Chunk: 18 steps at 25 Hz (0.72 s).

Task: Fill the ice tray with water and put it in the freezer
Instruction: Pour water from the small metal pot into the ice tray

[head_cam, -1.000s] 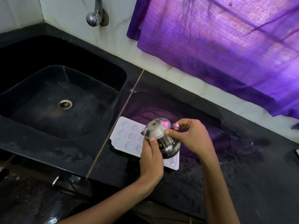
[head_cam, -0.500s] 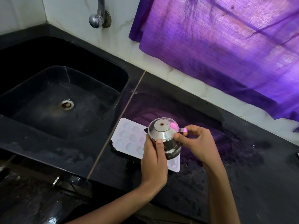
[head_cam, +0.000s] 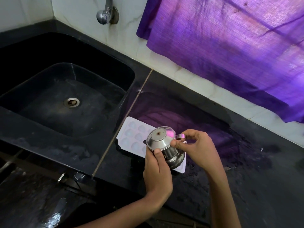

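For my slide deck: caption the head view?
Both hands hold a steel pot over the white ice tray.

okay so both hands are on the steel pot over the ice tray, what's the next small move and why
Probably tilt the steel pot toward the ice tray. The left hand grips its body, the right hand holds its handle, and it sits directly above the tray; whether water is flowing cannot be seen.

A steel pot [head_cam: 166, 148] is held tilted over the white tray [head_cam: 131, 137], which lies on the black counter [head_cam: 230, 186] just right of the sink [head_cam: 65, 99]. The left hand [head_cam: 157, 171] grips the pot's body; the right hand [head_cam: 195, 150] pinches its rim and handle. Tap [head_cam: 105, 14] above the sink; purple curtain [head_cam: 230, 46] well right of it.
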Available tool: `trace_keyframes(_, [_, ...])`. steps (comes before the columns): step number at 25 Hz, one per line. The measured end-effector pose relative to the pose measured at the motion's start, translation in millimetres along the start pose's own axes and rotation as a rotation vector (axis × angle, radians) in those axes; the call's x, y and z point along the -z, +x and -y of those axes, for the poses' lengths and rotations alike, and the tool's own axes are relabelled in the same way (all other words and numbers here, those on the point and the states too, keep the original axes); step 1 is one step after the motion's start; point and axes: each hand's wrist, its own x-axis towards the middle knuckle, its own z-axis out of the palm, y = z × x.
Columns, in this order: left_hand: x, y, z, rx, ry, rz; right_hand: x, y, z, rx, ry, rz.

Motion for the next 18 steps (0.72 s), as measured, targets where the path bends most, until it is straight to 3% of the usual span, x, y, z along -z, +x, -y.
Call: trace_keyframes(18, [1.1,-4.8,-4.3,0.07,0.006,-0.01,-2.1,-0.6,5.4,0.037,-0.09,0.0])
